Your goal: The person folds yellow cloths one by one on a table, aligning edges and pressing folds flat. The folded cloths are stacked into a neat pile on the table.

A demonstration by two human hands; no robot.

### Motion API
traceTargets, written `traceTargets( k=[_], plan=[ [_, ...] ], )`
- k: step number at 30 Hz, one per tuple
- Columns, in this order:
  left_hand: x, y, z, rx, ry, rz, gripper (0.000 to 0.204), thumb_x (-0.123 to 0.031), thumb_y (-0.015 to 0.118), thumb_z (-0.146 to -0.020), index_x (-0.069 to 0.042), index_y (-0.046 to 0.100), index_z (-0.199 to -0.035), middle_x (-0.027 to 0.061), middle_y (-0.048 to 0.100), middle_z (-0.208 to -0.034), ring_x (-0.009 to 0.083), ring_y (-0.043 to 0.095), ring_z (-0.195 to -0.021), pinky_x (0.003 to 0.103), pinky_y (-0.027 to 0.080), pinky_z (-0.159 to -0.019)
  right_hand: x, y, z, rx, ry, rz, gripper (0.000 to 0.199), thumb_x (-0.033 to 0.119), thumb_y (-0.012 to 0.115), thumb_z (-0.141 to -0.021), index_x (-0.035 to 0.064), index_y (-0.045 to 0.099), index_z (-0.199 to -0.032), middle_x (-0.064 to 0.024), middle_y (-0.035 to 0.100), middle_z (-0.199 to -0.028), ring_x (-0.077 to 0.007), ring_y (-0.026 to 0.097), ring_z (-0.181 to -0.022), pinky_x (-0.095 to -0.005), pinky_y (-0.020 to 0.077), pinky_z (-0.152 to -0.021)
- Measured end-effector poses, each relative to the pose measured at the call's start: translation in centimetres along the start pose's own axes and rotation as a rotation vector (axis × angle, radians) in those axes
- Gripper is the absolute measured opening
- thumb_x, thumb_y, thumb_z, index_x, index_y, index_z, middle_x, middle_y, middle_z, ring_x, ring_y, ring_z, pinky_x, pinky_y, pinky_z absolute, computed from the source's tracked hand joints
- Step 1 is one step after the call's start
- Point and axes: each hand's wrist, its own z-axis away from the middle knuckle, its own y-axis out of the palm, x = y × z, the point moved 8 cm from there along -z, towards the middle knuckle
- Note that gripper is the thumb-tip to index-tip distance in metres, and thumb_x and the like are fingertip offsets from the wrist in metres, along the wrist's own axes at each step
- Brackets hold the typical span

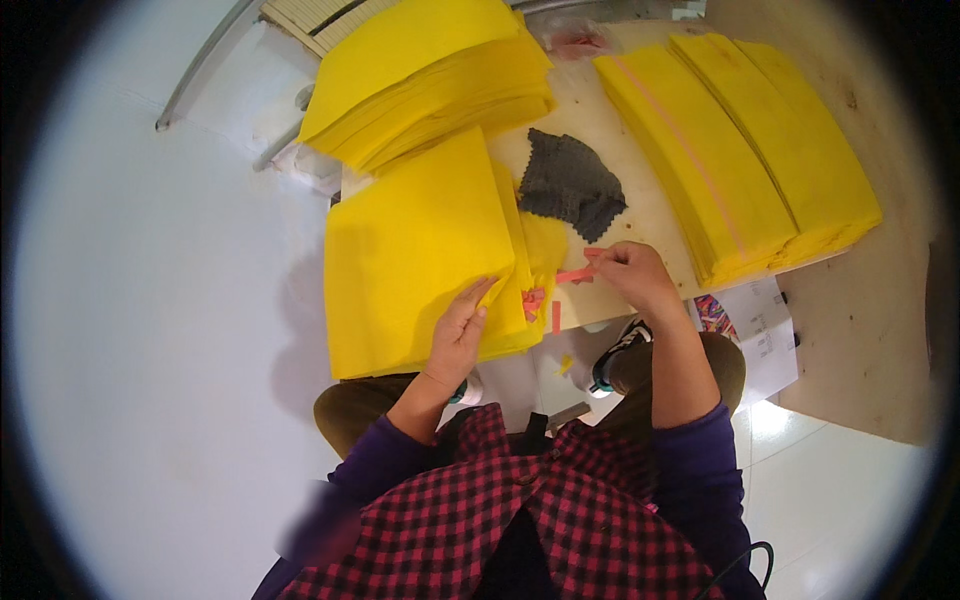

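Observation:
My left hand [462, 328] lies on the near stack of yellow fabric-like sheets [415, 240], its fingers stretched out together by the stack's right edge. Farther right, above the table, my right hand [637, 275] pinches a short orange-red strip [596, 253] between thumb and fingertips. Another orange-red strip [573, 276] lies just left of those fingertips; whether it joins the pinched one I cannot tell. Small red pieces [533, 302] cluster beside the yellow stack, and a loose strip [556, 317] sits by the table's near edge.
Behind the near stack stands a second yellow stack [430, 85]. Yellow bundles [735, 150] fill the table's right side, one crossed by a pink line. A dark grey cloth [572, 185] with zigzag edges lies mid-table [650, 215]. Below the right edge is a white printed box [765, 325].

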Motion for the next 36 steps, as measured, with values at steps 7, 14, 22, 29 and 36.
traceTargets(
  k=[7,14,22,29,36],
  plan=[
    [0.4,-0.4,0.3,-0.017,0.021,0.02,0.034,-0.012,0.046,-0.097,0.0,0.053,-0.128,0.0158,0.055,-0.13,0.031,0.046,-0.127,0.036,0.033,-0.107,2.1,-3.1,2.0,-0.337,-0.092,0.619,0.009,0.008,0.063,-0.081,0.0004,0.066,-0.083,-0.0104,0.066,-0.079,-0.0168,0.061,-0.073,-0.0276,0.046,-0.068],
    [0.8,-0.1,0.2,-0.022,0.075,0.064,0.033,-0.012,0.046,-0.096,0.0,0.055,-0.126,0.0155,0.056,-0.129,0.0314,0.048,-0.124,0.038,0.034,-0.106,8.4,7.2,3.5,-0.045,-0.748,0.57,0.03,0.001,0.067,-0.07,0.0022,0.065,-0.1,-0.0152,0.063,-0.102,-0.033,0.059,-0.097,-0.0392,0.0466,-0.088],
    [1.7,-0.1,0.2,-0.086,0.09,0.182,0.037,-0.01,0.051,-0.093,-0.001,0.052,-0.129,0.0158,0.055,-0.129,0.0301,0.048,-0.124,0.038,0.034,-0.106,8.0,14.3,1.3,0.284,-0.572,0.701,0.027,-0.002,0.06,-0.071,0.0027,0.065,-0.096,-0.0164,0.066,-0.094,-0.0346,0.062,-0.095,-0.0393,0.0479,-0.084],
    [0.5,-1.6,1.4,-0.118,0.085,-0.077,0.045,-0.006,0.059,-0.083,-0.003,0.051,-0.127,0.018,0.056,-0.125,0.036,0.049,-0.119,0.043,0.037,-0.103,6.4,13.2,0.6,0.227,-0.298,0.585,0.02,-0.005,0.058,-0.077,0.002,0.067,-0.093,-0.01,0.069,-0.087,-0.0197,0.066,-0.072,-0.028,0.0513,-0.064],
    [1.9,-7.7,5.1,-0.135,0.053,-0.491,0.047,-0.006,0.059,-0.08,-0.005,0.052,-0.126,0.0162,0.056,-0.125,0.0347,0.049,-0.12,0.045,0.035,-0.104,5.9,12.7,0.1,0.209,-0.201,0.359,0.012,0.001,0.065,-0.083,-0.0009,0.066,-0.095,-0.0066,0.067,-0.084,-0.0126,0.061,-0.057,-0.0244,0.0453,-0.043]
  ],
)
